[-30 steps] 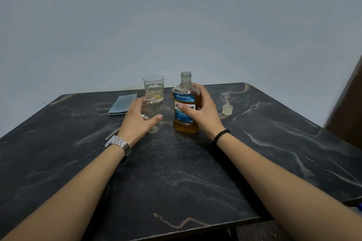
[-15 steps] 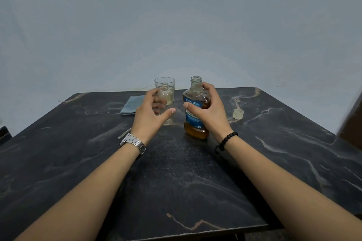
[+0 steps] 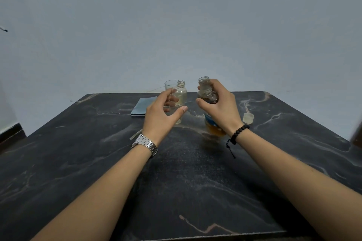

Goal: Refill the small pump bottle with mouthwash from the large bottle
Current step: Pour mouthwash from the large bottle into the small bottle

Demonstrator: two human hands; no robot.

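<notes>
My left hand (image 3: pixel 162 112) is wrapped around the small clear bottle (image 3: pixel 181 94), which has no pump on its open neck and is lifted off the table. My right hand (image 3: pixel 219 107) grips the large mouthwash bottle (image 3: pixel 208 101) near its shoulder. That bottle is uncapped, holds amber liquid, has a blue label, and is raised and tilted slightly left. Its lower part is hidden behind my right wrist. The two open necks are side by side, a small gap apart.
A clear drinking glass (image 3: pixel 170 87) stands just behind the small bottle. A folded blue cloth (image 3: pixel 144 106) lies to the left. A pale cap (image 3: pixel 248 118) sits right of the large bottle. A thin white tube (image 3: pixel 135 135) lies by my left wrist on the dark marble table (image 3: pixel 78 158).
Both hands have lifted their bottles off the table. The large bottle has risen and leaned toward the small one. The camera has tilted up.
</notes>
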